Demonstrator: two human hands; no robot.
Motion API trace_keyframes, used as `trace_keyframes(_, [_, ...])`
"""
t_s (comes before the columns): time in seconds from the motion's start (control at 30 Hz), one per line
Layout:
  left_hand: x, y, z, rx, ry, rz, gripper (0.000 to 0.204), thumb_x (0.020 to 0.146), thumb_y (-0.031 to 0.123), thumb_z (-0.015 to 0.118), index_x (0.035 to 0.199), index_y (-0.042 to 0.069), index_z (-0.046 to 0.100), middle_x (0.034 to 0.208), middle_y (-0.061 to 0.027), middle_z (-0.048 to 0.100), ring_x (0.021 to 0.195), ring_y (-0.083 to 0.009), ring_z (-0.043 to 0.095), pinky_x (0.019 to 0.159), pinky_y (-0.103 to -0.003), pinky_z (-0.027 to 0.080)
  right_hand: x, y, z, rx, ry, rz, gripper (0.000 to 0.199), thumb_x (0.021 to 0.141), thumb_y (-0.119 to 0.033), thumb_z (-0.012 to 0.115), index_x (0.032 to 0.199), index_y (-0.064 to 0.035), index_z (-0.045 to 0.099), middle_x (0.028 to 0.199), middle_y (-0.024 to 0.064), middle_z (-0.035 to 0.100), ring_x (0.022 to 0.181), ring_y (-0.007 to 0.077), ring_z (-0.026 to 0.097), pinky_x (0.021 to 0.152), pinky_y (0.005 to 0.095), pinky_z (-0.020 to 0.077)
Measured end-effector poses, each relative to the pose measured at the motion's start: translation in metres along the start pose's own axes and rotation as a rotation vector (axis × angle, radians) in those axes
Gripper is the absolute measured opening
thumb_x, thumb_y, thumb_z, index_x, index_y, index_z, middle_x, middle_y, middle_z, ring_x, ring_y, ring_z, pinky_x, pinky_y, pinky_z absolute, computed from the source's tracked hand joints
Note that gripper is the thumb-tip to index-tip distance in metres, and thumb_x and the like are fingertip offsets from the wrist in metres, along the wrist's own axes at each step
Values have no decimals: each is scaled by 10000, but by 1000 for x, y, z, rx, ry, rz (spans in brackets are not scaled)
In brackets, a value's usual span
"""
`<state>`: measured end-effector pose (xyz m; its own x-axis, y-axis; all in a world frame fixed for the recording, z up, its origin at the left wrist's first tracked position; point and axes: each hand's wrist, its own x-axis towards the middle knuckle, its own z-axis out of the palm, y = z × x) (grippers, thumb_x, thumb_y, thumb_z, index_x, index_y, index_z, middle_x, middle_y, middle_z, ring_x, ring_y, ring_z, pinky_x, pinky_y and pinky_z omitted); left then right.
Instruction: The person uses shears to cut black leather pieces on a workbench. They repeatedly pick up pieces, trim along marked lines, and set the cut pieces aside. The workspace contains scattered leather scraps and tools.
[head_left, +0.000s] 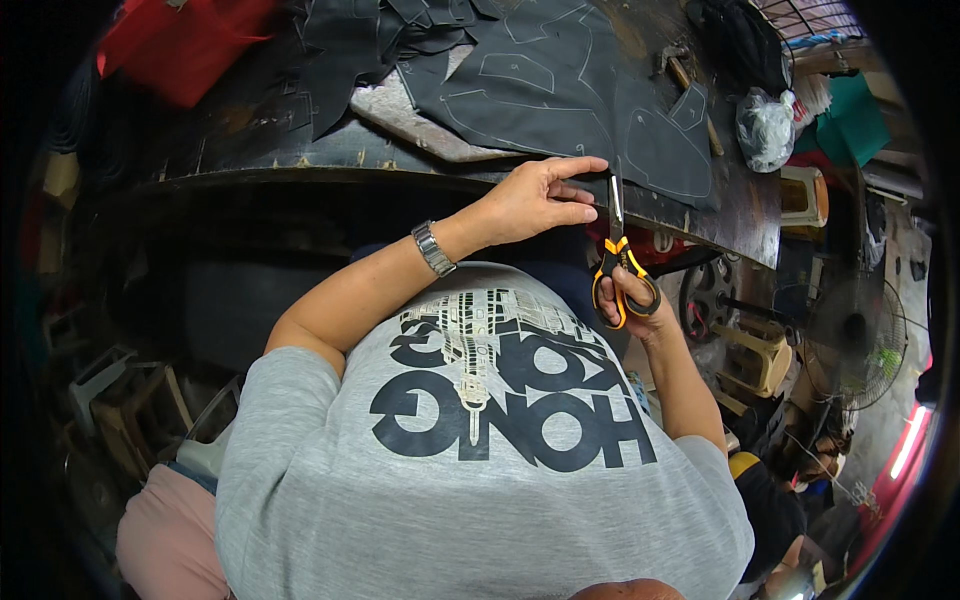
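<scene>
A pair of scissors with black and orange handles points away from me. My right hand is closed round the handles, thumb and fingers in the loops. The blades reach the near edge of a dark grey sheet, which looks like leather or vinyl and carries pale outlines of shapes. At that same edge, just left of the blades, is my left hand. Its index finger stretches toward the blades and its thumb stands apart below; I see nothing between them. A metal watch circles the left wrist.
Dark offcuts are heaped on the worn table, with a red bag at far left. A hammer and a clear plastic bag lie to the right. A standing fan and stools are beyond my right arm.
</scene>
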<state>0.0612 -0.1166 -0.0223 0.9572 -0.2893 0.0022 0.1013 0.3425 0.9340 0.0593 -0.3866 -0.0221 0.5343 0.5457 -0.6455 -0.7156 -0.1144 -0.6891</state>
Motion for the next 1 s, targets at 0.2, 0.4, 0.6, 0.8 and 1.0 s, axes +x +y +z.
trace_keyframes(0.2, [-14,4,-2,-115,119,102,596,876,55,704,1419,25,461,1401,-95,509,1211,-189,537,997,-303,499,2,3,11,-195,-39,-107,347,826,-341,741,770,-29,601,592,48,558,478,113,540,458,228,440])
trace_keyframes(0.4, [-2,1,1,-91,313,235,423,883,52,706,1291,19,601,1087,-31,676,906,-77,646,828,-210,532,-1,12,13,-375,-4,-45,284,805,-272,784,813,-40,622,598,5,560,478,89,517,461,215,393])
trace_keyframes(0.6, [1,-3,1,88,438,224,297,865,52,722,1160,20,698,1011,-45,720,821,-44,646,731,-174,521,0,13,16,-378,15,-47,387,793,-390,757,845,-31,622,654,17,570,559,97,540,532,226,416])
trace_keyframes(0.8, [-17,-2,-5,104,482,156,370,862,-16,703,1228,1,646,1106,-83,692,891,-96,679,796,-219,580,0,8,30,-359,-45,-77,609,735,-601,717,862,-12,630,752,44,588,692,115,546,644,235,412])
trace_keyframes(1.0, [-22,-4,2,73,487,184,501,824,-22,739,1299,-10,581,1118,-106,674,881,-125,692,800,-242,592,-2,0,40,-387,-61,-12,437,811,-454,699,917,-39,608,753,20,576,705,96,540,682,245,422])
